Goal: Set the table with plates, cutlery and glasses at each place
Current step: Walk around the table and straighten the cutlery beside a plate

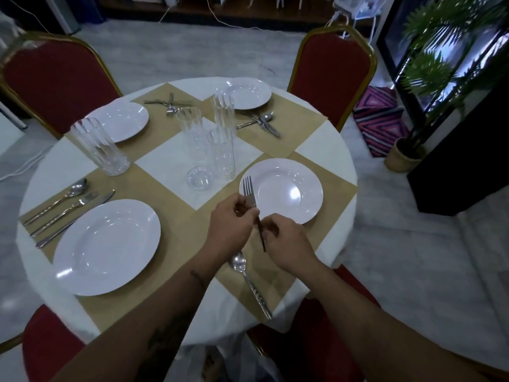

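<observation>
Red gold-framed chairs (333, 70), potted palm (429, 73), pink patterned box (378, 119), grey marble floor (413, 244)

- Left forearm (154, 323): bare, enters from the near left and runs far and rightward. Dark markings on the skin, and a thin dark line across the wrist.
- Left grip (230, 230): back of the hand upward, fingers curled, fingertips and thumb pinching the fork (249, 193) just below its tines.
- Right forearm (371, 326): bare, enters from the near right and runs far and leftward.
- Right grip (287, 245): back upward, fingers curled inward, pinching the same fork lower on its handle.
- Both grips: side by side, just beside each other; whether they touch cannot be told.
</observation>
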Action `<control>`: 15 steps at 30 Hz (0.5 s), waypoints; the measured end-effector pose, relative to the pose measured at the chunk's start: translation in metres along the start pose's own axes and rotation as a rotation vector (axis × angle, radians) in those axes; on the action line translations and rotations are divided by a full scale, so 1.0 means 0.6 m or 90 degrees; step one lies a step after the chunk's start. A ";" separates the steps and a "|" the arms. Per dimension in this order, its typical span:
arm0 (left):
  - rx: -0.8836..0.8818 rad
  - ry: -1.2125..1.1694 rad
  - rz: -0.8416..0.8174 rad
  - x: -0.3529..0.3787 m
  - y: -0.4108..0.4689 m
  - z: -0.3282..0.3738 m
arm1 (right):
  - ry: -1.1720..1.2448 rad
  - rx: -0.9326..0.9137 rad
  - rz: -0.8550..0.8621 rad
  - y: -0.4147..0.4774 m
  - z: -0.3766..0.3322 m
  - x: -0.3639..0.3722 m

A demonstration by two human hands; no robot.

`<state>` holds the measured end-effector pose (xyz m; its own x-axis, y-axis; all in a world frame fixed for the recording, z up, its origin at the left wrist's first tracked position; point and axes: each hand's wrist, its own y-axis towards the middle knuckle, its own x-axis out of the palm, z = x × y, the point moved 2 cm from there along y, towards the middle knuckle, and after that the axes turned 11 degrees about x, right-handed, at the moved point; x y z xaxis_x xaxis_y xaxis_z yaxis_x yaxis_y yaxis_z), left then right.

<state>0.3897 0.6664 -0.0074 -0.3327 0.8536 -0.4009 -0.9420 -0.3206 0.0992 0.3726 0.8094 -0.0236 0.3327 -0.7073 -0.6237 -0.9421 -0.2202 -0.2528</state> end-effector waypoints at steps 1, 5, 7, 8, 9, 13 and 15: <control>-0.025 -0.033 0.005 0.004 -0.004 -0.001 | 0.004 0.010 0.002 -0.001 0.001 -0.001; -0.078 -0.092 -0.032 0.016 -0.031 -0.027 | 0.005 0.065 -0.034 -0.007 0.026 0.003; -0.061 -0.005 -0.050 0.012 -0.051 -0.057 | -0.027 0.109 -0.071 -0.014 0.047 0.009; -0.042 0.075 -0.041 0.005 -0.061 -0.075 | -0.056 0.137 -0.087 -0.017 0.060 0.014; -0.024 0.142 -0.023 -0.003 -0.069 -0.095 | -0.094 0.159 -0.097 -0.019 0.070 0.019; -0.041 0.261 -0.079 -0.022 -0.084 -0.141 | -0.219 0.200 -0.124 -0.027 0.086 0.034; -0.054 0.278 -0.129 -0.017 -0.085 -0.149 | -0.265 0.204 -0.091 -0.031 0.081 0.032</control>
<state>0.4452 0.6373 -0.0896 -0.0766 0.6561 -0.7508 -0.9730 -0.2136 -0.0874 0.3988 0.8327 -0.0669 0.5061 -0.3457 -0.7902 -0.8481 -0.0332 -0.5287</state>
